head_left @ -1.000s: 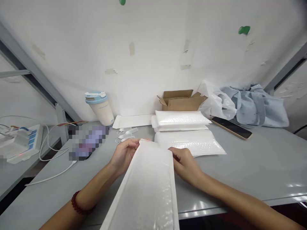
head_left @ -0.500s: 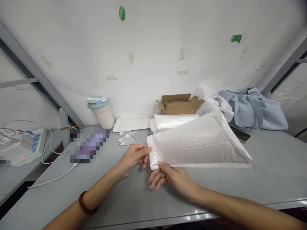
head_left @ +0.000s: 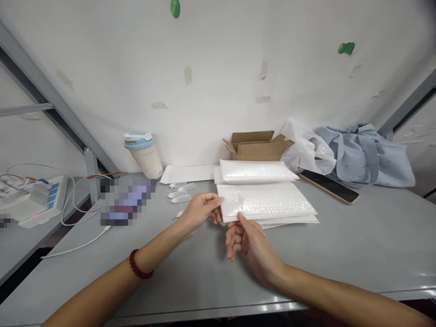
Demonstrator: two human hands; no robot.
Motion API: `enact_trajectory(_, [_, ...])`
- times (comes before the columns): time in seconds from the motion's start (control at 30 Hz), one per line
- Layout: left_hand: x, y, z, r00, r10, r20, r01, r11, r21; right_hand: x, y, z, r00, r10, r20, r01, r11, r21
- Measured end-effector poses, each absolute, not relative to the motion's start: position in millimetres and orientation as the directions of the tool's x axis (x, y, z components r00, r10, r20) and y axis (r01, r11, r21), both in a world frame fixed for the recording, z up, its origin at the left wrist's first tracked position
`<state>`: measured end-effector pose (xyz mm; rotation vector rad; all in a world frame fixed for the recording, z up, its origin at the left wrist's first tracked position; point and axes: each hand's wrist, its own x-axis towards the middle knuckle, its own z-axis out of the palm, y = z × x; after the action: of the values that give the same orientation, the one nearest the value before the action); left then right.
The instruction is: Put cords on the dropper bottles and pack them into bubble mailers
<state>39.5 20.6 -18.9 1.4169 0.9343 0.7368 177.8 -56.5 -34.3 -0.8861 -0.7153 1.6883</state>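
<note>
A white bubble mailer [head_left: 272, 202] lies nearly flat just over the grey table, with another white edge showing beneath it. My left hand [head_left: 203, 210] pinches its left end between thumb and fingers. On the near edge, close to that end, my right hand [head_left: 250, 240] grips it with the thumb on top; its other fingers curl underneath. Right behind it rests a stack of white bubble mailers [head_left: 255, 170]. Several small white tags with loops [head_left: 180, 196] lie left of the mailer, one partly behind my left hand.
An open cardboard box [head_left: 260, 147] stands at the wall beside a white plastic bag [head_left: 306, 147] and a blue cloth bag [head_left: 371, 154]. A phone [head_left: 330, 186] lies at right. Leftward are a cup [head_left: 145, 156], a charging phone [head_left: 131, 202] and a power strip [head_left: 44, 204].
The mailer has come down from a raised, tilted pose to lie nearly flat in front of the stack. Both hands moved slightly right with it, keeping their grip. The phone at right is now uncovered.
</note>
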Motion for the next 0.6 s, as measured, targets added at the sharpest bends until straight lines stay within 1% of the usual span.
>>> enact_trajectory(0.13, [44, 30, -16, 0.414, 0.906, -0.091, 0.275, -0.029, 0.961, 189, -56, -25, -0.069, 0.976, -0.206, -0.503, -0.213, -0.838])
enact_trajectory(0.23, [30, 50, -9, 0.298, 0.954, 0.003, 0.459, -0.146, 0.876, 199, -53, -12, 0.003, 0.981, -0.193, -0.492, -0.167, -0.854])
enact_trajectory(0.3, [18, 68, -4, 0.247, 0.963, 0.11, 0.603, -0.241, 0.76, 207, -50, -4, 0.074, 0.98, -0.186, -0.487, -0.127, -0.864])
enact_trajectory(0.33, [12, 77, -3, 0.249, 0.957, 0.152, 0.668, -0.283, 0.688, 211, -48, 0, 0.115, 0.978, -0.174, -0.486, -0.098, -0.869])
enact_trajectory(0.37, [8, 85, -2, 0.27, 0.946, 0.179, 0.721, -0.321, 0.614, 216, -46, 4, 0.146, 0.977, -0.157, -0.487, -0.067, -0.871])
enact_trajectory(0.43, [4, 99, -5, 0.332, 0.926, 0.181, 0.797, -0.379, 0.47, 225, -44, 11, 0.219, 0.971, -0.098, -0.493, 0.023, -0.87])
enact_trajectory(0.47, [4, 104, -7, 0.361, 0.918, 0.165, 0.825, -0.397, 0.402, 228, -43, 15, 0.261, 0.964, -0.05, -0.477, 0.083, -0.875])
enact_trajectory(0.53, [8, 111, -13, 0.398, 0.91, 0.119, 0.867, -0.415, 0.276, 234, -44, 19, 0.352, 0.932, 0.09, -0.412, 0.241, -0.879])
enact_trajectory(0.6, [14, 114, -17, 0.41, 0.909, 0.079, 0.893, -0.418, 0.165, 235, -46, 20, 0.387, 0.884, 0.263, -0.289, 0.387, -0.876])
